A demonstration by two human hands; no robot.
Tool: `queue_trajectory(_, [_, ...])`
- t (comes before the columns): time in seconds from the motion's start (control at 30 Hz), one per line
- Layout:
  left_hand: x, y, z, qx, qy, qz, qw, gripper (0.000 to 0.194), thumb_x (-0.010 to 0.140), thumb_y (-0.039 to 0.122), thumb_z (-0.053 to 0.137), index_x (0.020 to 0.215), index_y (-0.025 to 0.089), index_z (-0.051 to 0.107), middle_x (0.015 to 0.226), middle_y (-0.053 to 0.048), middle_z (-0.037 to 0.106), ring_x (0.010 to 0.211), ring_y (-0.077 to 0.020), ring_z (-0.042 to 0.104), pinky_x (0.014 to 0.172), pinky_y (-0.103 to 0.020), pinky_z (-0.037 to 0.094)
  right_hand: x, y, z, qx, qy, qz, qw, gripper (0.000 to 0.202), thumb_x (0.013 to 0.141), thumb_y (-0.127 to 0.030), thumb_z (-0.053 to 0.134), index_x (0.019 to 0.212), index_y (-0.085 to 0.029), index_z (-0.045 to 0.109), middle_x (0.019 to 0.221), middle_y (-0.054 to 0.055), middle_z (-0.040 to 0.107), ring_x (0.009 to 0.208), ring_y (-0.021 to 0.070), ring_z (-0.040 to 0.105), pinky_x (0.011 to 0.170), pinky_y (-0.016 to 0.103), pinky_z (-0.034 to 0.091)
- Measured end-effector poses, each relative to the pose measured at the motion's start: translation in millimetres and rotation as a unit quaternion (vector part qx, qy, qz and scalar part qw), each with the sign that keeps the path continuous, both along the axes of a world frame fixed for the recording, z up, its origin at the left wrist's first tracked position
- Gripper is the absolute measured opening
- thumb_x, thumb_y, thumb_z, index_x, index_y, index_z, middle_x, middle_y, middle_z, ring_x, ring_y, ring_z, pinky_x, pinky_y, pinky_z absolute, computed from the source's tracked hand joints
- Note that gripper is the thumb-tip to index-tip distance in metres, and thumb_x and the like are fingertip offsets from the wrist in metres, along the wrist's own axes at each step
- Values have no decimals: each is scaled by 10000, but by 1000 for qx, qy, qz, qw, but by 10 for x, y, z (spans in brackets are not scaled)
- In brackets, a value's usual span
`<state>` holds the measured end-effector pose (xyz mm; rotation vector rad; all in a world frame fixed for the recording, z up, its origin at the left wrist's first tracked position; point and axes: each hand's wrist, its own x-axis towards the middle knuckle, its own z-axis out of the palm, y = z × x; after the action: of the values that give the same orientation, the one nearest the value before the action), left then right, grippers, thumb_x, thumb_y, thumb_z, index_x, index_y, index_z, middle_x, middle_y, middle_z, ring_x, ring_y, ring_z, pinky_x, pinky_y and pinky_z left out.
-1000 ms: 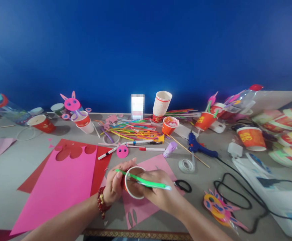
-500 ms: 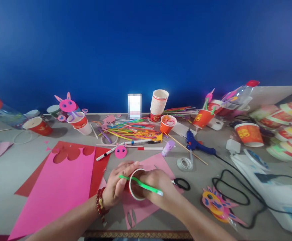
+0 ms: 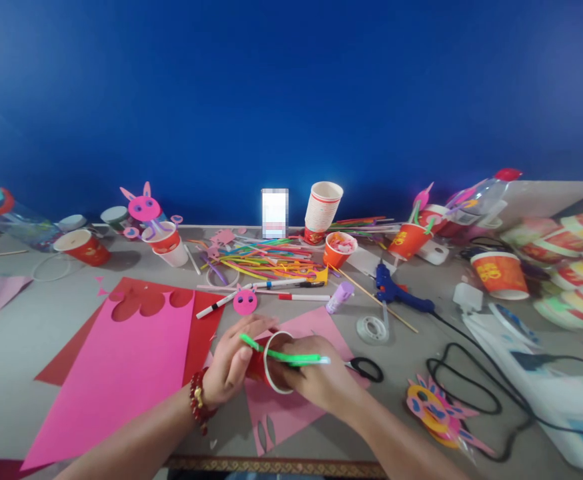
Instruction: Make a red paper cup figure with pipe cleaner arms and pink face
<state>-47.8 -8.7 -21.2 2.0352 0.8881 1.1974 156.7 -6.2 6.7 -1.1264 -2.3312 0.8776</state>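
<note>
My left hand (image 3: pixel 231 360) is wrapped around the outside of a red paper cup (image 3: pixel 257 368), which lies tilted with its white-rimmed mouth toward my right hand. My right hand (image 3: pixel 319 373) reaches into that mouth, so its fingertips are hidden. A bright green pipe cleaner (image 3: pixel 286 359) with a pale tip stretches across the mouth, from beside my left thumb to over the back of my right hand. Whether my right fingers grip it or the cup does not show. Under both hands lies a pink sheet (image 3: pixel 291 430) with narrow cut-outs, and black-handled scissors (image 3: pixel 366 369) sit just right.
Pink and red sheets (image 3: pixel 121 373) cover the left. A pink rabbit face (image 3: pixel 245 301), markers, a purple glue stick (image 3: pixel 340 297) and clear tape (image 3: pixel 371 329) lie ahead. Farther back are pipe cleaners (image 3: pixel 271 257) and stacked cups (image 3: pixel 323 207). A corded blue glue gun (image 3: pixel 396 293) lies right.
The cup has tipped further, its mouth turning more to the right. The green pipe cleaner's pale end has swung upward and now lies nearly level. Both hands keep their places at the cup.
</note>
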Motion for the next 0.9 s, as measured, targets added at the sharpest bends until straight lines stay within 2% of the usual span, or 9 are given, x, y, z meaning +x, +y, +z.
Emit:
queue_trajectory(0.1, [34, 39, -10, -69, -22, -99, 992, 783, 882, 655, 521, 1508, 214, 358, 1344, -182, 601, 1190, -348, 608, 1002, -466, 490, 1, 3, 22, -9, 21, -1, 1000, 209, 961, -366, 587, 860, -211, 685, 790, 10, 748, 658, 156, 660, 606, 235, 396])
queue_trajectory(0.2, [74, 47, -41, -128, -35, -108, 985, 876, 802, 646, 651, 1510, 226, 350, 1355, -175, 590, 1193, -345, 605, 1009, -442, 486, 18, 4, 86, -21, 12, -7, 1000, 171, 921, -338, 637, 827, -202, 679, 743, 7, 728, 625, 156, 638, 581, 234, 386])
queue_trajectory(0.3, [93, 37, -67, -157, -76, -71, 982, 759, 852, 659, 572, 1445, 199, 457, 1342, -172, 604, 1211, -343, 587, 1018, -430, 475, 63, 11, 166, -29, 34, -17, 999, 196, 914, -383, 636, 882, -195, 684, 726, 14, 701, 600, 154, 609, 548, 237, 376])
queue_trajectory(0.4, [86, 27, -114, -192, -139, -24, 971, 689, 883, 661, 519, 1371, 175, 541, 1284, -162, 649, 1167, -335, 612, 988, -411, 494, 121, 18, 224, -66, 114, -20, 991, 275, 973, -396, 550, 1165, -211, 619, 912, 40, 714, 678, 153, 639, 594, 235, 430])
queue_trajectory(0.47, [66, 21, -179, -203, -185, 7, 961, 685, 863, 664, 551, 1342, 174, 568, 1258, -156, 667, 1143, -337, 624, 976, -410, 499, 150, 16, 239, -91, 171, -24, 981, 289, 1013, -380, 478, 1242, -230, 570, 987, 49, 698, 724, 148, 651, 638, 238, 462])
queue_trajectory(0.57, [26, 18, -299, -203, -234, 50, 950, 701, 832, 655, 598, 1344, 179, 566, 1261, -153, 668, 1154, -347, 620, 984, -424, 492, 170, 7, 227, -90, 228, -60, 968, 272, 1017, -364, 463, 1240, -233, 545, 935, 43, 664, 733, 152, 633, 637, 243, 473])
queue_trajectory(0.67, [-1, 36, -364, -202, -224, 100, 948, 653, 859, 616, 579, 1339, 174, 566, 1283, -153, 656, 1206, -350, 590, 995, -431, 481, 159, 6, 182, -98, 230, -74, 965, 211, 953, -349, 590, 1123, -227, 561, 888, 26, 641, 708, 146, 611, 607, 237, 465])
queue_trajectory(0.8, [17, 80, -328, -233, -203, 149, 939, 568, 908, 588, 516, 1281, 170, 613, 1253, -134, 676, 1258, -323, 558, 1068, -431, 424, 108, 10, 93, -148, 247, -62, 956, 91, 941, -283, 604, 986, -219, 559, 768, -10, 638, 630, 127, 623, 581, 226, 474])
queue_trajectory(0.9, [53, 98, -279, -264, -208, 188, 923, 559, 915, 605, 497, 1232, 170, 647, 1243, -120, 682, 1269, -308, 550, 1123, -430, 367, 82, 1, 42, -122, 256, -79, 956, 44, 951, -231, 562, 991, -216, 574, 743, -12, 649, 626, 125, 631, 586, 225, 481])
